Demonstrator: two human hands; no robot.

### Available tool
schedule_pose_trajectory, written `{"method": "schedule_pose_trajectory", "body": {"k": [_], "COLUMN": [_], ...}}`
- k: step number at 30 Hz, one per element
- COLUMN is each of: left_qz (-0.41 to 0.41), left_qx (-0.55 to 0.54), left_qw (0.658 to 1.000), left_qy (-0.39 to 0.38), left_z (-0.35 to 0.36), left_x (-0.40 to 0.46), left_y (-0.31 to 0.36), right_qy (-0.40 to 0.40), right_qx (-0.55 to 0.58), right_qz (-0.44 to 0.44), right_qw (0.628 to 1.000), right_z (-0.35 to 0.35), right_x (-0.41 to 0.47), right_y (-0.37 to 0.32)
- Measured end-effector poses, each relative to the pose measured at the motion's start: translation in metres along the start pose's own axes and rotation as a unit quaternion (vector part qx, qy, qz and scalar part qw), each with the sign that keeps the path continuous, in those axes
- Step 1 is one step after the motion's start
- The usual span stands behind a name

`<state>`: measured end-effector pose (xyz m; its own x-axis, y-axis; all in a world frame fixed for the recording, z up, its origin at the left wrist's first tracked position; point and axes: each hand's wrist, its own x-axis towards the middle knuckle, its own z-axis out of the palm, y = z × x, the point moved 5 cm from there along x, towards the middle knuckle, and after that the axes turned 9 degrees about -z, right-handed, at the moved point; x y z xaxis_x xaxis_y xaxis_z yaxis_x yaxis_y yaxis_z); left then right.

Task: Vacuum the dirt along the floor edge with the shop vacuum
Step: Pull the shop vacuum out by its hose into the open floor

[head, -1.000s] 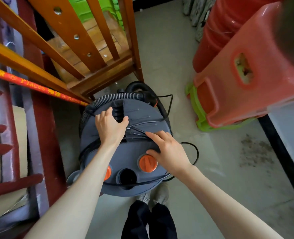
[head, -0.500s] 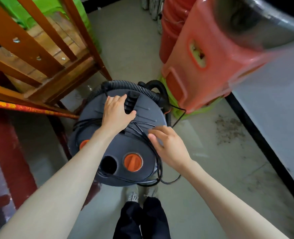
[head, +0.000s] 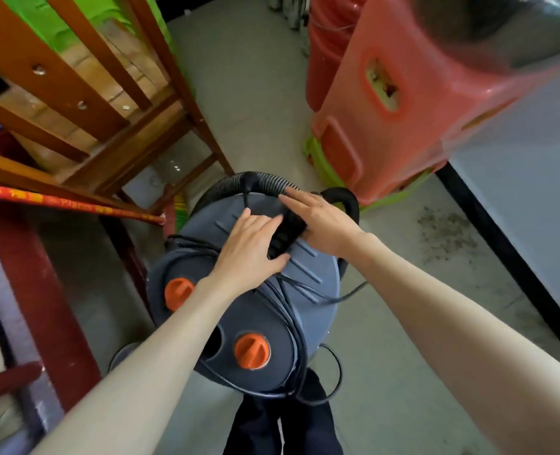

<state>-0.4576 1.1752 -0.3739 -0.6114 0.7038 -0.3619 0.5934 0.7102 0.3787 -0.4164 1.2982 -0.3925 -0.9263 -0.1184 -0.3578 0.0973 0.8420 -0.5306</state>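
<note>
Setup step: left hand (head: 249, 254) and right hand (head: 321, 221) rest on shop vacuum (head: 245, 310) lid handle (head: 286, 231), fingers loosely extended, grip unclear. Dirt (head: 446, 234) far right by wall. Next: free hose (head: 255, 183).

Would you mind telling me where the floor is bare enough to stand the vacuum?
Bare floor lies ahead between the wooden chair and red stools, and to the right between the vacuum and dirt patch by the black baseboard. The left is crowded with chair legs and red furniture.
</note>
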Motion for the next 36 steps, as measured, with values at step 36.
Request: {"method": "schedule_pose_trajectory", "body": {"k": [36], "left_qz": [-0.053], "left_qx": [0.103], "left_qw": [0.991], "left_qy": [0.072], "left_z": [0.012], "left_x": [-0.007], "left_y": [0.038], "right_qy": [-0.023], "right_qx": [-0.139], "right_qz": [-0.045], "right_qw": [0.989], "right_z": [-0.013], "right_x": [-0.042], "right_y": [0.018]}}
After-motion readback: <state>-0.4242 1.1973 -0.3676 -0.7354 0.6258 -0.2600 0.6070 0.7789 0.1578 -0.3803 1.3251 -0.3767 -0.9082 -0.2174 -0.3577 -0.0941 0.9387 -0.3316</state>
